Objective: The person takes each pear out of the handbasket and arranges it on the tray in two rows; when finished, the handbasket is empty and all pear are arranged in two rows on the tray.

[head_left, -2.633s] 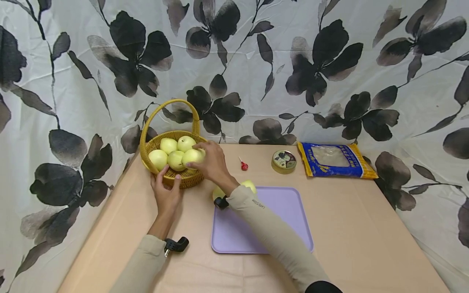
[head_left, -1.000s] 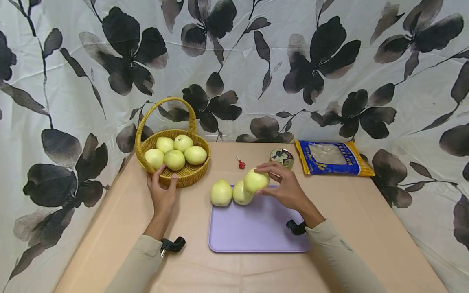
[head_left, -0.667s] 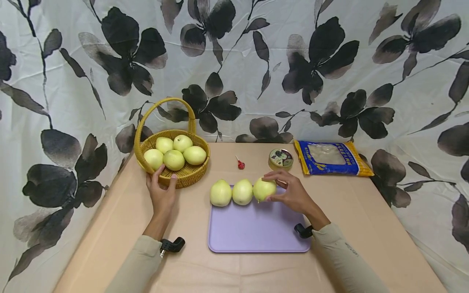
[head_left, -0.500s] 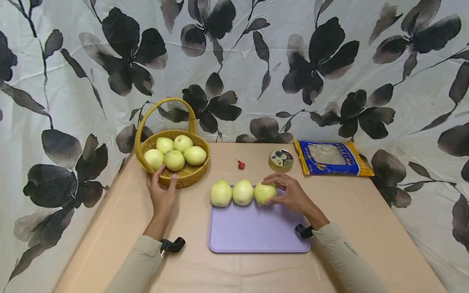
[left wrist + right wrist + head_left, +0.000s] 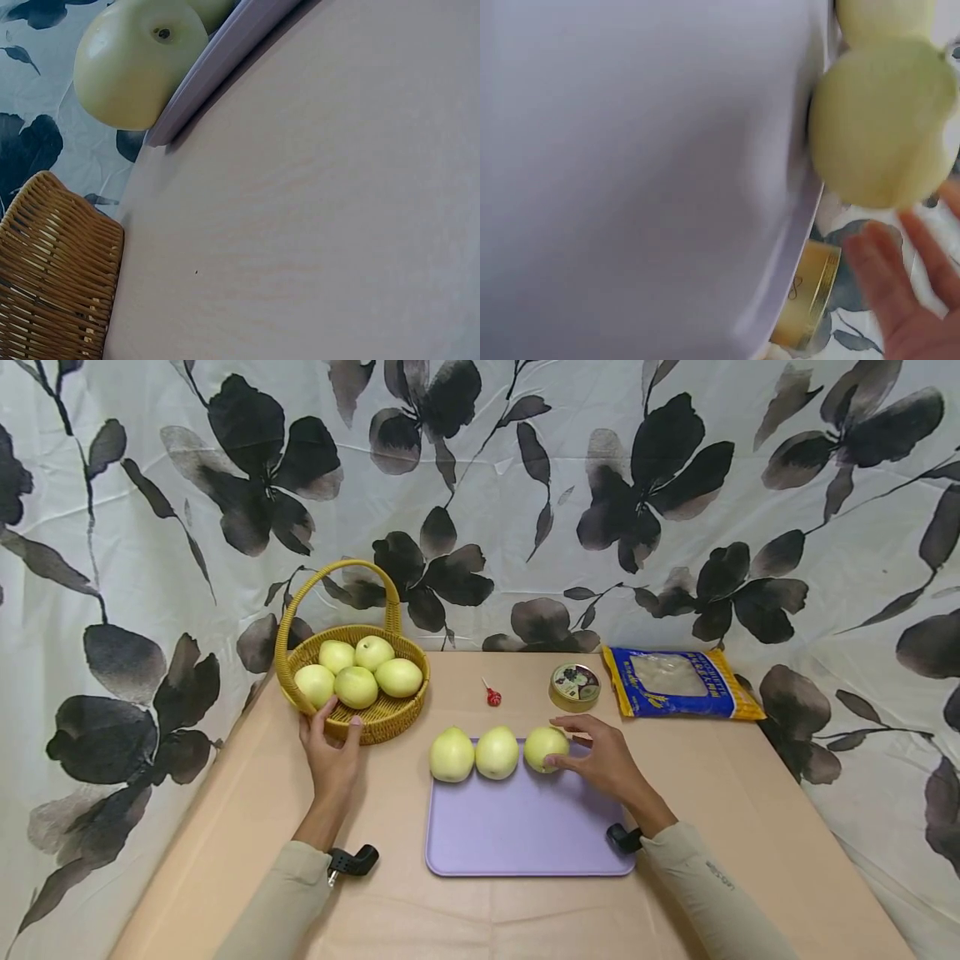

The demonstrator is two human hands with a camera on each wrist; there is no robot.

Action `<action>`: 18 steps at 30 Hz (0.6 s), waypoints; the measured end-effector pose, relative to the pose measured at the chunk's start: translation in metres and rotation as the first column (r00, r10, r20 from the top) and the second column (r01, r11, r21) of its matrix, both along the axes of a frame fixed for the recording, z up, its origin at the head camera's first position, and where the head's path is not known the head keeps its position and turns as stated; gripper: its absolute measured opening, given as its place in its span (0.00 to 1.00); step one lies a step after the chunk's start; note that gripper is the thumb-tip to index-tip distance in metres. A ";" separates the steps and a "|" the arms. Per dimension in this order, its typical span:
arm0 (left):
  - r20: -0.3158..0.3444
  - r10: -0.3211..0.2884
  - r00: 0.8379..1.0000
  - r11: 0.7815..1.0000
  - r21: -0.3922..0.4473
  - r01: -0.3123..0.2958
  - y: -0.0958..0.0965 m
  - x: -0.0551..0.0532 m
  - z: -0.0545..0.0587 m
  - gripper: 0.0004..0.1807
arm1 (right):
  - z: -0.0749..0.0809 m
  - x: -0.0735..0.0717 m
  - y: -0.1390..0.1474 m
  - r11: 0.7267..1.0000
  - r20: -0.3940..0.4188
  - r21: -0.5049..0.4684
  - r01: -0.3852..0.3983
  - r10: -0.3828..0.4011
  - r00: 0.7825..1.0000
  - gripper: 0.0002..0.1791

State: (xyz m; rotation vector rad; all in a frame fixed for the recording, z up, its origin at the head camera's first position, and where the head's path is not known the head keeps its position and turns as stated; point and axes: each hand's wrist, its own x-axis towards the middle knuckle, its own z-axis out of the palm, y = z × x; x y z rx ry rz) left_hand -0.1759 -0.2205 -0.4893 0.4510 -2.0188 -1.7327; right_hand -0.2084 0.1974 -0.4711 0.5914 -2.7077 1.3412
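In the head view, my left hand (image 5: 330,760) rests against the front of a yellow wicker basket (image 5: 390,722), its index fingertip at the rim and thumb on the outer wall. Several pale green pears (image 5: 357,687) lie inside. A row of three more stands along the back edge of a purple tray (image 5: 525,827): a left pear (image 5: 452,756), a middle pear (image 5: 497,753) and a right pear (image 5: 544,748). My right hand (image 5: 600,758) is beside the right pear, fingers spread and off it; the thumb tip overlaps it in the head view. The right wrist view shows blurred fingers (image 5: 881,274) apart from the fruit.
Behind the tray lie a red lollipop (image 5: 493,697), a round tin (image 5: 575,686) and a blue and yellow packet (image 5: 682,683). A floral cloth (image 5: 525,485) hangs behind the table (image 5: 750,827). The basket handle (image 5: 341,564) arches upward.
My right hand carried a pear from the basket side to the tray's back edge, set it right of the other two and let go. My left hand has stayed at the basket.
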 end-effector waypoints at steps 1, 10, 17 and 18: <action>-0.002 -0.004 1.000 1.000 0.011 0.004 0.002 0.002 0.004 0.32 | 0.000 0.000 0.000 0.999 0.003 0.015 0.039 -0.039 0.999 0.33; -0.013 -0.018 1.000 0.999 0.029 0.018 0.006 0.006 0.013 0.32 | -0.001 0.005 -0.002 0.987 0.109 0.135 0.089 -0.104 0.989 0.42; -0.022 0.000 1.000 1.000 -0.013 0.000 -0.002 -0.002 -0.006 0.32 | -0.004 0.006 -0.014 0.993 0.094 0.081 0.085 -0.092 0.991 0.45; -0.022 0.000 1.000 1.000 -0.012 -0.001 -0.002 -0.002 -0.007 0.32 | -0.005 0.007 -0.016 0.993 0.090 0.075 0.090 -0.097 0.991 0.45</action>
